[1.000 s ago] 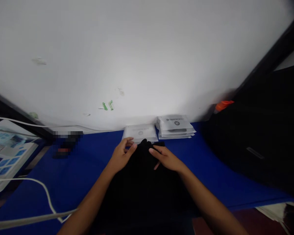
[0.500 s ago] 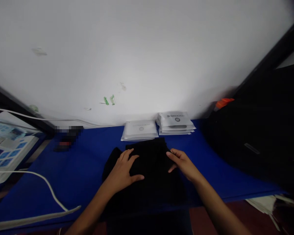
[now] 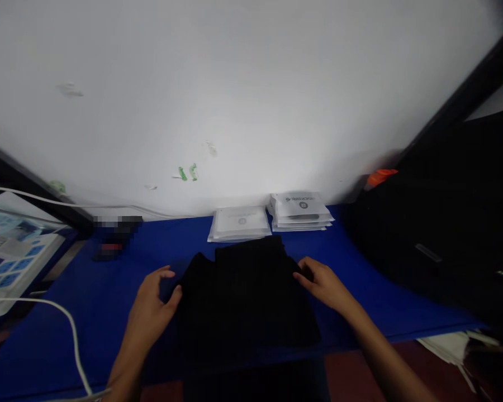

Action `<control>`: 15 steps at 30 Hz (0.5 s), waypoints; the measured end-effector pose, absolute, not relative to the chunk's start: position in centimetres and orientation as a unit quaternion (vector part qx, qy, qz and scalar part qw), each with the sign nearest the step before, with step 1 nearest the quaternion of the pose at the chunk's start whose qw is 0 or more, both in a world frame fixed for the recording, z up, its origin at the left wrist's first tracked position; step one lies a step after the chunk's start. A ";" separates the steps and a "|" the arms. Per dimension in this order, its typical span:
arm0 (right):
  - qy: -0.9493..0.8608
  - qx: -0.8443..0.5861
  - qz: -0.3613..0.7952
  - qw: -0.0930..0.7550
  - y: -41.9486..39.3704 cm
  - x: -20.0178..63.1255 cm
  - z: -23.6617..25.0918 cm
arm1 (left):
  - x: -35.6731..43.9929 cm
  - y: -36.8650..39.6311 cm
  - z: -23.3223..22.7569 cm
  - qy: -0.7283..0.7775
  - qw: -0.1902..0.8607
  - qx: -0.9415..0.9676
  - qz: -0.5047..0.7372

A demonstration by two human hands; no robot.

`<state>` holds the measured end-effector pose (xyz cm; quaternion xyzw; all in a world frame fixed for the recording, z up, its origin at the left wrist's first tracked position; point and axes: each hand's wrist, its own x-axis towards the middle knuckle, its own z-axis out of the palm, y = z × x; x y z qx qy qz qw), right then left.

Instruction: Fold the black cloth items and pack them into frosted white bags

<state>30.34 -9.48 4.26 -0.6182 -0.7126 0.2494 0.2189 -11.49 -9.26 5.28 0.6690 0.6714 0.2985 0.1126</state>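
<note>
A white cable (image 3: 73,335) lies at the far left on the blue surface (image 3: 109,290). The left hand (image 3: 151,307) is open, and its thumb touches the left edge of the black cloth (image 3: 245,296). The cloth lies folded flat in the middle of the surface, near the front edge. Behind it, by the wall, sit two stacks of white packets (image 3: 272,219). The right hand (image 3: 324,283) rests on the cloth's right edge with bent fingers, and I cannot tell if it pinches the cloth. A big black pile (image 3: 444,234) sits at the far right.

Garment (image 3: 245,296) on table (image 3: 109,290) btwn hands, packet stacks (image 3: 272,219) behind.
</note>
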 end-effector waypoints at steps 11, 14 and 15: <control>-0.836 -0.413 0.256 0.257 -6.0 28.7 5.7 | -6.7 -7.6 6.5 0.411 0.105 0.895 0.139; -0.806 -0.426 0.256 0.320 -4.0 28.8 5.2 | -6.1 -5.6 6.4 0.413 0.146 0.886 0.155; -0.791 -0.459 0.246 0.322 -3.3 28.7 4.9 | -5.9 -4.8 6.3 0.441 0.147 0.869 0.167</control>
